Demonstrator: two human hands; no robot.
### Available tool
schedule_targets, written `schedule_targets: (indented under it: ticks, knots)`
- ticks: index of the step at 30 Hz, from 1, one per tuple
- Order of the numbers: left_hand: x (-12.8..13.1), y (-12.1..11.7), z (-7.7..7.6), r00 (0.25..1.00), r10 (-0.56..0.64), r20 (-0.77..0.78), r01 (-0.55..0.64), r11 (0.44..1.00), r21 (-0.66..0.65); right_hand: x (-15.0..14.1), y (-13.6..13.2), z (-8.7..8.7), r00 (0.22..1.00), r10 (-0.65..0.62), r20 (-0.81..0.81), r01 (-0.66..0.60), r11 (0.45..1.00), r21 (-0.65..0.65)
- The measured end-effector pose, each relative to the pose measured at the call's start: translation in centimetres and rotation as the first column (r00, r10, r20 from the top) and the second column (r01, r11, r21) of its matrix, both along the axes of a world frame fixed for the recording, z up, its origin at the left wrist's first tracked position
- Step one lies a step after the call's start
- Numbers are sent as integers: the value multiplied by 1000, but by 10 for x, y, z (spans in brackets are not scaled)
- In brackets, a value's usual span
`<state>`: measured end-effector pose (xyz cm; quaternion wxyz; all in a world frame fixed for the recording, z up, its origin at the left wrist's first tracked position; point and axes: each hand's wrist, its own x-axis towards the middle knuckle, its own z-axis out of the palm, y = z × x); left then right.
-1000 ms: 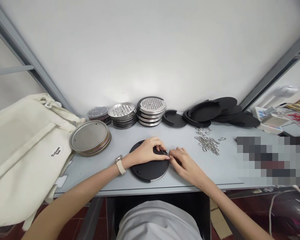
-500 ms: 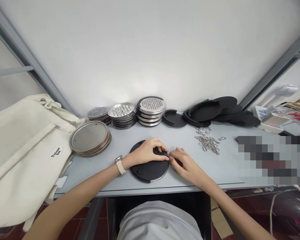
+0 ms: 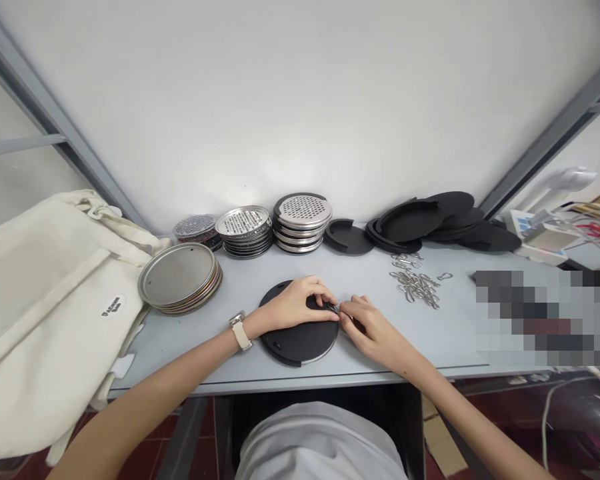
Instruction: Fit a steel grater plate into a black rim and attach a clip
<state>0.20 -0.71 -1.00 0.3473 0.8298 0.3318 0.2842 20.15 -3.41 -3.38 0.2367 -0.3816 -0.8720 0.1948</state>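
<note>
A black round disc with a rim around part of its edge and small slots lies near the table's front edge. My left hand, with a watch on the wrist, rests over the disc. Its thumb and fingers pinch a small metal clip at the disc's right edge. From the other side my right hand closes its fingertips on the same clip. The fingers hide most of the clip, and I cannot tell whether it passes through the disc. Similar loose metal clips lie in a pile to the right.
Along the wall stand stacks of grater discs and black rimmed trays. Flat metal discs are stacked at the left beside a cream bag. At the right are a power strip and a blurred-out patch.
Both hands keep almost the same place and grip at the disc's right edge. Otherwise the view has only shifted very slightly.
</note>
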Motion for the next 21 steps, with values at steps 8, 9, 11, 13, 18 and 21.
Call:
schedule_targets:
  ticks: [8,9,11,13,18,21]
  knots:
    - [0,-1,0,1000,-13,-16,13,1000,26,1,-1,3,1000,8,-8,-8,999,-48]
    - [0,-1,0,1000,-11,-16,12,1000,28,1,-1,3,1000,7,-6,-7,999,-52]
    - [0,-2,0,1000,-7,-12,8,1000,30,1,-1,3,1000,7,3,-7,999,-49]
    - [0,-2,0,1000,-8,-6,8,999,33,1,-1,2,1000,6,14,-5,999,-36]
    - [0,-1,1,1000,-13,-12,14,999,30,1,0,1,1000,0,23,0,1000,1]
    - [0,-1,1,1000,-9,-18,10,999,35,1,0,1,1000,1,20,-2,1000,12]
